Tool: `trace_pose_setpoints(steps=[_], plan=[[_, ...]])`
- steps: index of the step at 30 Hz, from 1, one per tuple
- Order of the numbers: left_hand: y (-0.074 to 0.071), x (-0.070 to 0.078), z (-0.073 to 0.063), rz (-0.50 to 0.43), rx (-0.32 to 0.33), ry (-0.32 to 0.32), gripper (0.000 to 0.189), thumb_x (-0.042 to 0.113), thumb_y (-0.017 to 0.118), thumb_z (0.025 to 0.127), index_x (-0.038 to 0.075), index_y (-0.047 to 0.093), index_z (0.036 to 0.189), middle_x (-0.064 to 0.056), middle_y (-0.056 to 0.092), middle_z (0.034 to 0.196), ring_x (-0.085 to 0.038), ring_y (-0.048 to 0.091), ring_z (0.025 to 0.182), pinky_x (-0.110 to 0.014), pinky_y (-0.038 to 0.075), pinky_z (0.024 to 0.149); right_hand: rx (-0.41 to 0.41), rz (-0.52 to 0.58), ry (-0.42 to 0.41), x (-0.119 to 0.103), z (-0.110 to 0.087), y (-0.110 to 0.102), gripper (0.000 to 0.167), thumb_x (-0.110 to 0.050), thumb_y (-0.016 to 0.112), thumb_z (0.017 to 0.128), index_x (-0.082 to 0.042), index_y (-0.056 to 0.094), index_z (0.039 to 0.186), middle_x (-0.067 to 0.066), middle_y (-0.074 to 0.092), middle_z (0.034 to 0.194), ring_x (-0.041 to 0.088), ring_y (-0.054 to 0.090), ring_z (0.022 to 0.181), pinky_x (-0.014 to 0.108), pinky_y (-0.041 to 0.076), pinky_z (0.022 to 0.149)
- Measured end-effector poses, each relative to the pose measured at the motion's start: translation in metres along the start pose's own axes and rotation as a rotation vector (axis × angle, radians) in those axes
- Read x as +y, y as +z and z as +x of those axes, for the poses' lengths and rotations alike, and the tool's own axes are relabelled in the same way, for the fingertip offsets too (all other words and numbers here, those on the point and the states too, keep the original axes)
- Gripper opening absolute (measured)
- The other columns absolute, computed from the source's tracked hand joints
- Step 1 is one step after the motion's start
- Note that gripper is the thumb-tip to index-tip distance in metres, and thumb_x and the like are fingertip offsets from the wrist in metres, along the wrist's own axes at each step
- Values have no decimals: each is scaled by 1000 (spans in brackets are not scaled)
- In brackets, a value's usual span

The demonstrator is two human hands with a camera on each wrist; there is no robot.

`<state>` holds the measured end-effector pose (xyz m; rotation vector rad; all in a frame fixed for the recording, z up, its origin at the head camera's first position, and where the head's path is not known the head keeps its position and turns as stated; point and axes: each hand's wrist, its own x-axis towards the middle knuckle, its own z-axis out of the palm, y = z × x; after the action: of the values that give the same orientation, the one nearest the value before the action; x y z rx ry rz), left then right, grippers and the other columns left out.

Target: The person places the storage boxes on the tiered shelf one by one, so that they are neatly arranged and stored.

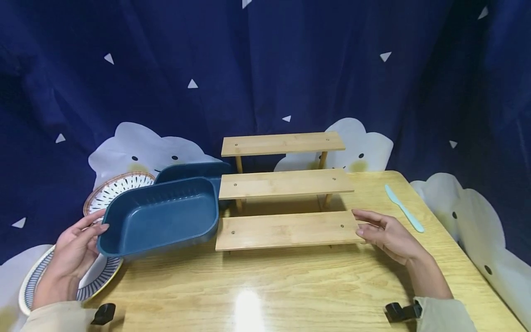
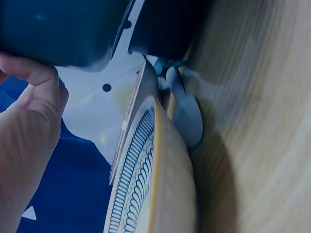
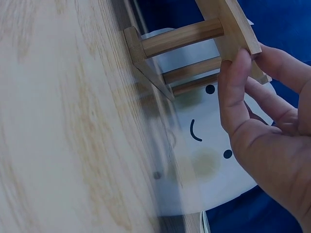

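Note:
My left hand (image 1: 74,249) grips the left end of a dark blue rectangular tub (image 1: 166,216), fingers behind the rim and thumb inside it. The left wrist view shows the tub (image 2: 58,34) raised off the table. A three-tier wooden step shelf (image 1: 286,230) stands at the middle, its lowest board beside the tub's right end. My right hand (image 1: 386,233) pinches the right end of that lowest board; the right wrist view has the fingers (image 3: 235,90) at the board's edge. A second dark blue tub (image 1: 191,170) is partly hidden behind the first.
Two patterned plates lie at left: a blue-rimmed one (image 1: 99,276) below my left hand and a brown-rimmed one (image 1: 120,186) behind. A grey spoon-shaped utensil (image 2: 187,116) lies beside them. The mint knife (image 1: 404,207) lies near the table's right edge. A navy curtain (image 1: 265,69) hangs behind.

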<state>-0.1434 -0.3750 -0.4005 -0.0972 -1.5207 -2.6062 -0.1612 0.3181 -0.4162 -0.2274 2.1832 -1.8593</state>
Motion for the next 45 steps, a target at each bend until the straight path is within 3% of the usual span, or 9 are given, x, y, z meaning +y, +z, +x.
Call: trace_pose_setpoints(steps=[8,16,22,31,39,45], plan=[[17,9,7,-66,5,59,43,-21,41,97,1,73,115,-8,70,76,-10,59,49,-20,49,44,-6,-3,-15,-2,2,1,64,-9,65,99,9,34,152,12,38,154,1,55,120,24,51,93],[33,17,7,-69,52,97,35,-20,48,97,-2,71,115,-11,70,84,-14,61,52,-20,51,45,-18,1,3,-1,0,1,64,-10,65,99,9,34,152,25,24,160,0,50,122,20,47,97],[47,17,11,-96,39,84,36,-21,46,96,-1,70,116,-10,69,80,-12,58,50,-20,49,45,-24,3,-2,-1,0,1,64,-10,64,99,8,34,152,26,23,160,-1,50,121,21,48,96],[86,10,24,-46,53,56,33,-17,52,96,3,70,114,-9,70,77,-12,64,53,-20,46,44,-18,7,-16,-1,0,1,63,-7,64,99,11,34,151,23,28,157,-1,53,120,21,50,94],[116,8,40,-48,-5,9,31,-16,51,97,3,69,112,-6,70,75,-11,63,52,-20,49,44,-14,10,-21,0,-1,-1,60,-6,64,99,8,37,151,16,35,155,1,54,120,22,50,93],[134,7,50,-65,-12,-7,32,-18,51,95,1,68,113,-7,68,75,-11,61,51,-18,47,44,-22,3,-26,-1,-1,0,60,-7,64,99,8,38,151,17,34,155,2,53,121,23,50,93]])
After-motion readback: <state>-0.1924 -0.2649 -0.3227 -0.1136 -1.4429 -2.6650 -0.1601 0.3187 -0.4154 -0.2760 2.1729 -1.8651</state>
